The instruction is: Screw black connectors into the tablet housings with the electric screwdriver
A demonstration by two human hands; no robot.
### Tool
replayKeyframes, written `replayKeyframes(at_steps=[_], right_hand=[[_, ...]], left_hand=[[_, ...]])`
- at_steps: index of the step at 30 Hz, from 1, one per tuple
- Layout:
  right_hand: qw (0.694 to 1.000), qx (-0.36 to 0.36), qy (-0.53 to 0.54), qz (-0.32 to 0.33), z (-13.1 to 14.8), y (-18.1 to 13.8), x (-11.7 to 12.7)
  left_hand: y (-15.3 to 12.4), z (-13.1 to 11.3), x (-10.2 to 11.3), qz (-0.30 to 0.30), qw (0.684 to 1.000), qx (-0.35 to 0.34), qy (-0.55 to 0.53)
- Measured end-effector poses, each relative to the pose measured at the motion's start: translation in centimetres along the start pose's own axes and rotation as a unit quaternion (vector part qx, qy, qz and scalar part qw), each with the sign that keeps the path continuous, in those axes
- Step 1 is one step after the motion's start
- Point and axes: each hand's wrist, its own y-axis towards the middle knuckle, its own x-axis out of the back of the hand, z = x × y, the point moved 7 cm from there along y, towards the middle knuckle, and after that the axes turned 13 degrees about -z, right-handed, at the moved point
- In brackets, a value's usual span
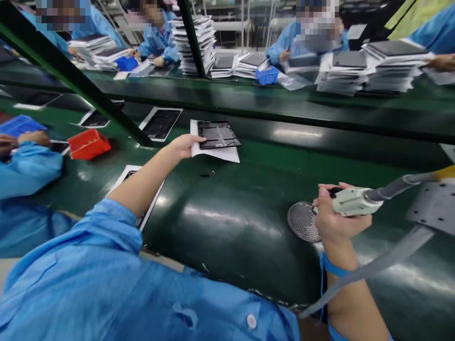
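Observation:
My left hand point(184, 146) reaches forward, its fingers closed on the near-left edge of a white sheet and a black tablet housing point(218, 134). The white sheet point(227, 154) lies under the housing and sticks out at the front and left. At the right, my right hand point(334, 218) is wrapped round a pale electric screwdriver point(357, 201) with a grey cable; its tip is hidden. Just left of that hand lies a round perforated metal plate point(302, 221), partly covered by the fingers. A blue band circles my right wrist.
Small dark bits point(208, 174) lie on the green bench point(227, 208). A red bin point(88, 143) stands at left, near a co-worker's sleeve point(30, 170). More housings on sheets point(161, 124) line the back. A green post point(78, 76) slants across. A grey box point(433, 203) and hose crowd the right.

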Motion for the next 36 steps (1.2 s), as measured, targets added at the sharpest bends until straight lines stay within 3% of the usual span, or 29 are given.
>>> replayKeyframes(at_steps=[3,8,10,12,14,15,18,19,21,24,28,31,33,36], right_hand=[[1.0,-0.019,0.015,0.0,1.1,0.1,-0.4],[1.0,-0.015,-0.008,0.003,2.0,0.8,0.0],[1.0,-0.005,0.005,-0.008,1.9,1.2,0.5],[1.0,-0.002,0.025,-0.017,1.5,1.4,1.2],[0.999,-0.012,0.031,-0.019,1.1,1.4,1.7],[0.999,-0.022,0.03,-0.022,0.9,1.3,1.9],[0.998,-0.054,0.022,-0.027,0.5,1.2,2.1],[0.998,-0.06,0.02,-0.025,0.5,1.1,2.1],[0.998,-0.052,0.012,-0.021,0.6,1.1,2.0],[0.999,-0.038,0.0,-0.004,0.6,1.0,2.0],[0.999,-0.043,-0.001,0.002,0.4,0.4,2.2],[0.999,-0.046,0.009,-0.008,0.1,0.0,2.4],[0.999,-0.046,0.0,-0.003,-0.1,-0.2,2.4],[0.999,-0.038,-0.018,0.002,-0.2,-0.4,2.6]], left_hand=[[-7.9,4.4,-1.1,0.068,0.993,0.051,-0.078],[-21.4,14.3,-2.2,0.191,0.974,0.1,-0.063],[-24.3,16.7,-2.0,0.214,0.974,0.076,-0.021],[-25.5,17.3,-1.7,0.251,0.966,0.019,0.066],[-24.4,16.2,-0.7,0.244,0.948,-0.063,0.196],[-22.9,14.9,0.2,0.199,0.938,-0.117,0.258],[-17.0,9.1,3.2,-0.035,0.879,-0.308,0.362],[-15.2,7.7,3.4,-0.072,0.851,-0.358,0.379],[-11.6,7.0,2.6,-0.069,0.809,-0.405,0.421],[-8.3,8.4,1.4,-0.025,0.777,-0.431,0.458],[-9.4,9.6,1.9,-0.019,0.749,-0.494,0.442],[-10.8,9.8,3.0,-0.054,0.739,-0.478,0.472],[-11.4,10.0,3.4,-0.063,0.743,-0.461,0.48],[-12.2,10.0,3.9,-0.065,0.779,-0.453,0.429]])
